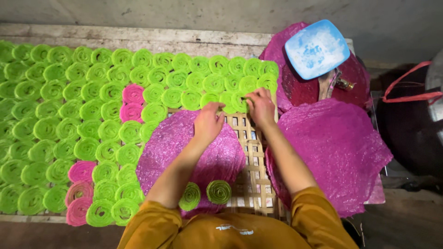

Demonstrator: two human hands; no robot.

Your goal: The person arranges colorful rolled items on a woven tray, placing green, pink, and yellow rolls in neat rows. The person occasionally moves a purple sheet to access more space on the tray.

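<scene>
A woven bamboo tray [251, 152] carries rows of ridged green spirals [60, 115], a few pink. Round, glittery magenta sheets [337, 147] lie beside. At the far row, both hands meet: left hand [207, 123] and right hand [260, 107], fingers pinched narrow on a soft green spiral [236, 102]. Best set it snug, unflattened.

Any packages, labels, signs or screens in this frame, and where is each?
No packages, signs or screens in view.
Small pale printed mark: on the mustard-orange shirt at the bottom edge, thin and horizontal; too small to make out.
Blue square plate, top right on magenta discs: unlabelled, dusted white.
</scene>
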